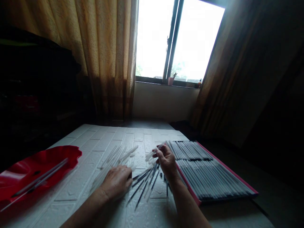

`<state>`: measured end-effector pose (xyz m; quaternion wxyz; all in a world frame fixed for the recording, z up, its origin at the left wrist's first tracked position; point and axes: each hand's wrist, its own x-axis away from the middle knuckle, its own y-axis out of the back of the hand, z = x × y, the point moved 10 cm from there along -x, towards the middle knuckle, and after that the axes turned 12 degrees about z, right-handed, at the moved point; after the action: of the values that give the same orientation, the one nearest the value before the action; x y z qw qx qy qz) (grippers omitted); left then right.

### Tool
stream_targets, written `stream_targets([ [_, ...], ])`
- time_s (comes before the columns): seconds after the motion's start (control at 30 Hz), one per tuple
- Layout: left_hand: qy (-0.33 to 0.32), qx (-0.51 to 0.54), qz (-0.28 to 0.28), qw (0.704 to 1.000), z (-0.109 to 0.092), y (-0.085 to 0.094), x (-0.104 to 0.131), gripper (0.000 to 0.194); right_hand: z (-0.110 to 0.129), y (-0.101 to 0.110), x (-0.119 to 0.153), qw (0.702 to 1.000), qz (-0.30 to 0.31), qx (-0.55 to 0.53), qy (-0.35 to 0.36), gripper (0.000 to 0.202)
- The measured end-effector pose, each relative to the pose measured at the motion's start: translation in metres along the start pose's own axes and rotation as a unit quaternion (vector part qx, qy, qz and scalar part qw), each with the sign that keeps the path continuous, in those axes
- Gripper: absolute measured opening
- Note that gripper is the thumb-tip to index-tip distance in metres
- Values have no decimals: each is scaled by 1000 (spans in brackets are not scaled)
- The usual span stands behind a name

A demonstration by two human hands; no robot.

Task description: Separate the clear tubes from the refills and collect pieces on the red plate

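The background is occupied by patterned curtains (111,57) and a bright window (152,41). Below, a bench (68,194) is covered in a white brick pattern. At the right, a pink-edged tray (188,186) is filled with two rows of slim pens (213,179); its near wall is partly overlapped by the right forearm (187,202). At the left, long thin sticks (42,176) are held in a wavy red dish (74,153). The left hand (117,180) is curled beside loose clear tubes (116,155); its grip cannot be told. In the right hand (166,158), a translucent tube (152,154) is pinched. Between the hands, the surface is obstructed by fanned dark rods (141,196) and tiny black pieces (161,174).
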<state>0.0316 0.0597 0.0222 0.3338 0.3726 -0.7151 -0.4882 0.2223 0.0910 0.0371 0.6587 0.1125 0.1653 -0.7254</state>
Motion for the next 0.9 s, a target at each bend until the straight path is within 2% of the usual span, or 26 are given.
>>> stream_targets([
  [0.07, 6, 25, -11, 1000, 6, 4, -2, 11, -5, 1, 1, 998, -12, -55, -22, 30],
  [0.13, 15, 69, -59, 996, 16, 17, -3, 9, -11, 2, 2, 992, -26, -111, -45, 30],
  [0.23, 22, 224, -138, 964, 37, 34, -5, 8, -17, 2, 4, 984, -36, -162, -72, 31],
  [0.27, 22, 311, -149, 938, 45, 33, -7, 9, -20, 1, 5, 980, -36, -178, -83, 31],
  [0.33, 12, 499, -164, 851, 58, 27, -12, 16, -25, -4, 8, 971, -27, -210, -108, 31],
  [0.4, 4, 609, -178, 773, 64, 22, -14, 20, -30, -11, 11, 962, -13, -238, -132, 31],
  [0.6, 6, 704, -228, 673, 69, 20, -9, 10, -38, -32, 20, 940, 14, -283, -189, 34],
  [0.77, 1, 725, -244, 644, 68, 21, -7, 8, -43, -40, 23, 921, 2, -326, -213, 37],
  [0.9, -3, 730, -239, 641, 65, 19, -9, 8, -45, -41, 23, 917, -3, -337, -214, 37],
])
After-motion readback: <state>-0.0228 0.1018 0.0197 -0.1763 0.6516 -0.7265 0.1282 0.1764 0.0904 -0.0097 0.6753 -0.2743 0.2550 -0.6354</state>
